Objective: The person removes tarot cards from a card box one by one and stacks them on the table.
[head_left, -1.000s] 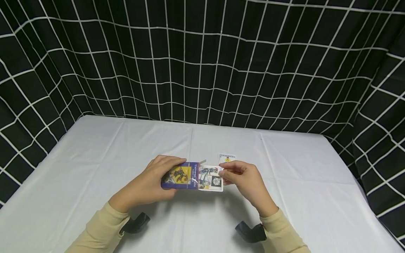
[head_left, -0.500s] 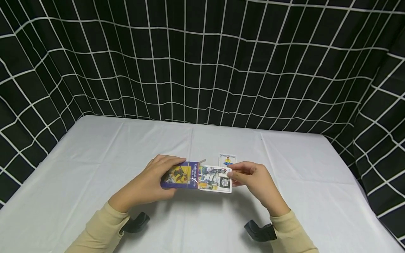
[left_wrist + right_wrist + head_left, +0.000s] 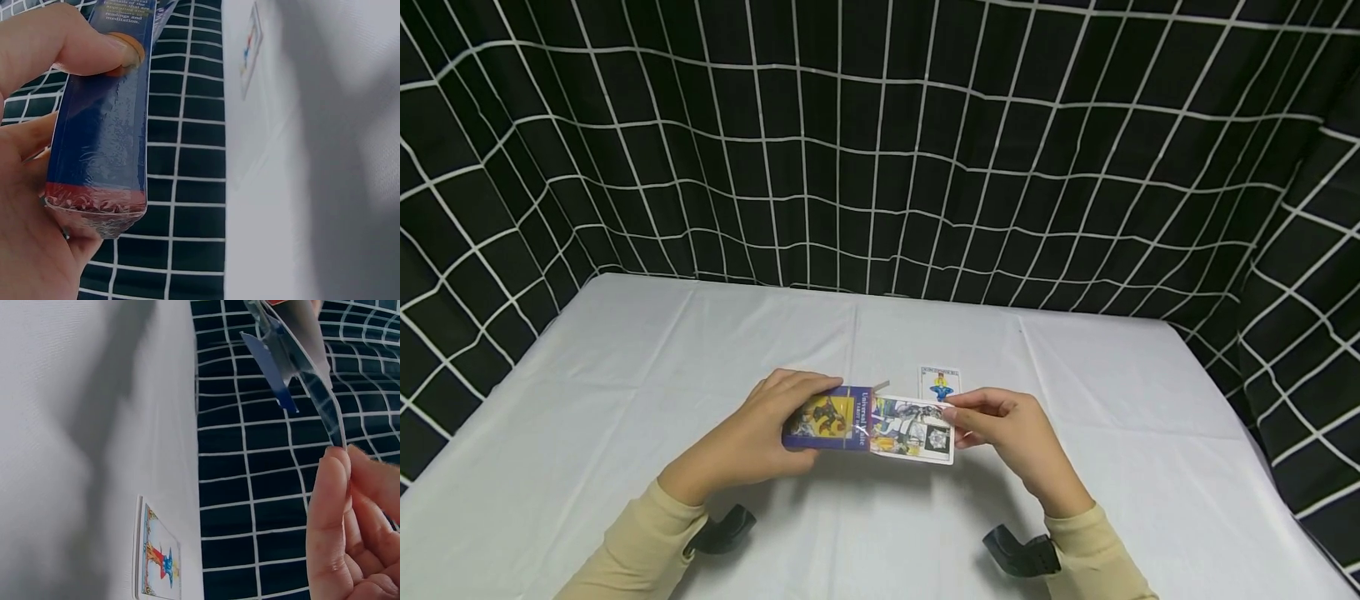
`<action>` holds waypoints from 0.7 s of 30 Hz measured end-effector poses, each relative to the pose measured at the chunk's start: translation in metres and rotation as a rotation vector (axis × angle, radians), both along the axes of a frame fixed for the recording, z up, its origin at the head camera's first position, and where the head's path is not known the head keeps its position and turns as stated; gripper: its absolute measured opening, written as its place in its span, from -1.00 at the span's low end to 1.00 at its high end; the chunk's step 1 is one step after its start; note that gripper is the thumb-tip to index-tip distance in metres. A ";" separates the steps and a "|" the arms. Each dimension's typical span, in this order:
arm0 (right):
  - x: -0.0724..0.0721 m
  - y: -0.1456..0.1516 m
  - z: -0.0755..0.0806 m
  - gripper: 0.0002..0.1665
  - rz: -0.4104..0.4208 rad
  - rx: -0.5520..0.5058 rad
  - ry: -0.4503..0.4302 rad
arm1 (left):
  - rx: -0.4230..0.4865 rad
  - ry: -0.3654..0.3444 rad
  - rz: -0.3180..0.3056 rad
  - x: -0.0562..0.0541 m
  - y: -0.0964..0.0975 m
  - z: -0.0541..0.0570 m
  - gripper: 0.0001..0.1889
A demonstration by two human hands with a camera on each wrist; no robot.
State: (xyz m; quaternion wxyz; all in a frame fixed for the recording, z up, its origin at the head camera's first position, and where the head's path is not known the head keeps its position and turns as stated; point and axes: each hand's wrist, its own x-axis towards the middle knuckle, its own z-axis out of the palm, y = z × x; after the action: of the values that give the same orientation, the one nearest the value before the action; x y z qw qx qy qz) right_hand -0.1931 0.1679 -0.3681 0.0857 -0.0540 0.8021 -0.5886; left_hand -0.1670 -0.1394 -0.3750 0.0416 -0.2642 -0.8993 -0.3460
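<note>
My left hand grips a blue tarot card box above the table; in the left wrist view the thumb lies on the narrow blue side of the box. From the box's right end sticks out a tarot card, its inner end still within the box mouth. Thumb and fingers of my right hand pinch the card's outer end. In the right wrist view the card looks slightly bent, with a blue box flap hanging beside it. Another tarot card lies face up on the table, just behind my right hand.
A white cloth covers the table. Black curtains with a white grid stand behind and at both sides. Dark curved mounts jut from both wrists over the near part of the table.
My right hand has moved to the right, drawing the tarot card further out of the box. The left hand and the box have stayed nearly still.
</note>
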 end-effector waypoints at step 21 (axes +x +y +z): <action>-0.009 0.022 0.009 -0.74 0.202 0.059 -0.118 | 0.001 0.019 0.035 -0.002 -0.006 -0.001 -0.15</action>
State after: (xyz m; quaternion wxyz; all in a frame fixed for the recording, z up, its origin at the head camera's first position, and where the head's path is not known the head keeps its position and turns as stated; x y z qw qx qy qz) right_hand -0.2016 0.1903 -0.3593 0.1933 -0.0972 0.8029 -0.5554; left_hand -0.1693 -0.1458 -0.3761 0.0562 -0.2516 -0.9033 -0.3430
